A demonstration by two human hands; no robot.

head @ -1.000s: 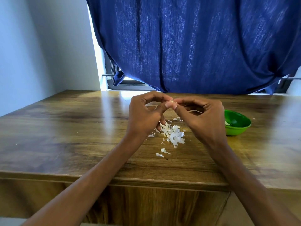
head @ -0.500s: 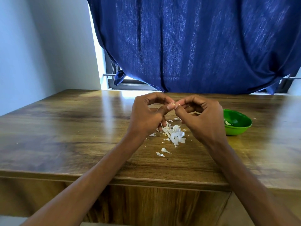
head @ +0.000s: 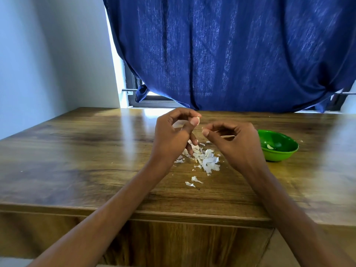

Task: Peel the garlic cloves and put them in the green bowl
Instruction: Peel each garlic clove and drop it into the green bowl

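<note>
My left hand (head: 173, 135) is raised over the wooden table (head: 77, 160) and pinches a small pale garlic clove (head: 198, 119) between thumb and forefinger. My right hand (head: 235, 143) hovers just to its right, its thumb and forefinger pinched together on what looks like a tiny bit of peel. A small gap separates the two hands. The green bowl (head: 277, 151) stands on the table right of my right hand, with one peeled clove (head: 270, 146) inside. White garlic peels (head: 208, 160) lie heaped on the table below my hands.
A dark blue curtain (head: 231, 54) hangs behind the table's far edge, with a window frame (head: 134, 93) at its left. A pale wall (head: 48, 64) closes the left side. The table's front edge (head: 134, 211) runs close to me.
My hands, which met at the fingertips on the clove, have drawn apart. The left hand keeps the clove and has risen a little; the right has pulled away to the right.
</note>
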